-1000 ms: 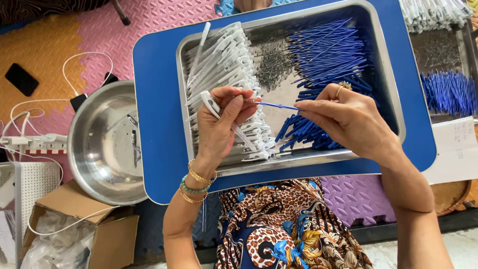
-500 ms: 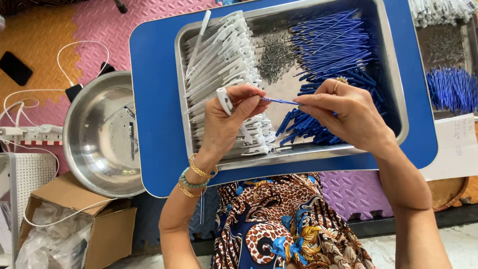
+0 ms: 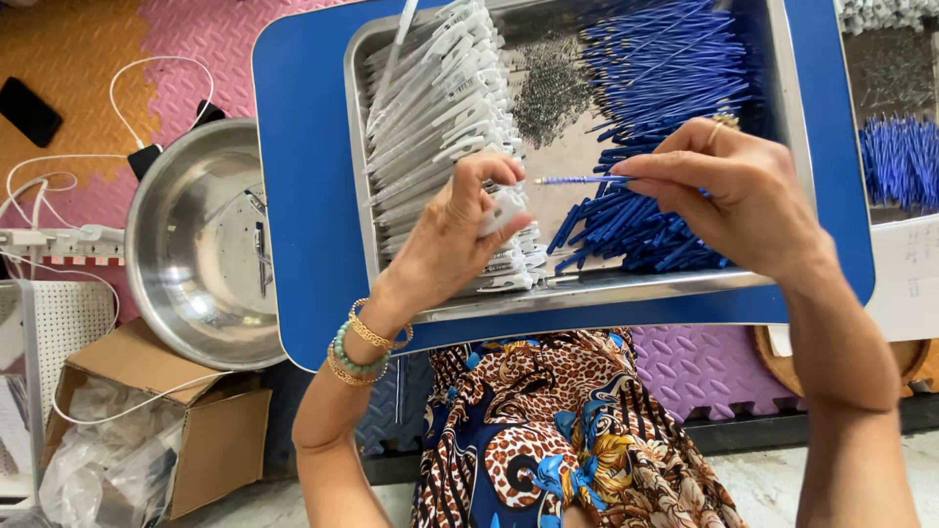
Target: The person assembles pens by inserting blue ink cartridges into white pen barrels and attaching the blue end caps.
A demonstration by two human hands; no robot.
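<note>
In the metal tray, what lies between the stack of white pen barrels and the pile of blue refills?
In the head view, a heap of small metal springs lies between the white pen barrels and the blue refills, on the metal tray.

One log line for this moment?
left hand: holds white barrel | right hand: holds blue refill | parts apart | over tray

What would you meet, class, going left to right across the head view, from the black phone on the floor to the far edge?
Black phone → steel bowl → left hand holding a white pen barrel → blue refill → right hand → second tray's blue refills.
</note>
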